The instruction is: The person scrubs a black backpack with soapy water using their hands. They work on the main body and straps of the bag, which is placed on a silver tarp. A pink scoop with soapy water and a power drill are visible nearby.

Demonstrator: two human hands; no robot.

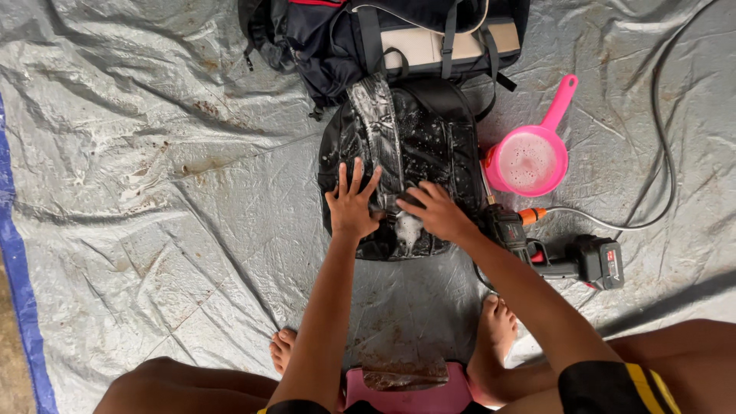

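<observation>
A black backpack point(429, 138) lies flat on a grey tarp point(153, 192), wet and flecked with white suds. My left hand point(351, 201) presses flat on its lower left part with fingers spread. Lower on the bag, my right hand point(434, 209) is curled over a soapy patch, and whether it grips anything I cannot tell. A sudsy strap point(377, 123) runs up the bag between the hands.
A pink scoop point(530, 157) with soapy water stands right of the bag. A cordless spray gun point(567, 257) with a hose point(659, 153) lies beside my right forearm. A second dark bag point(383, 38) sits behind. A pink stool point(406, 391) is beneath me, feet either side.
</observation>
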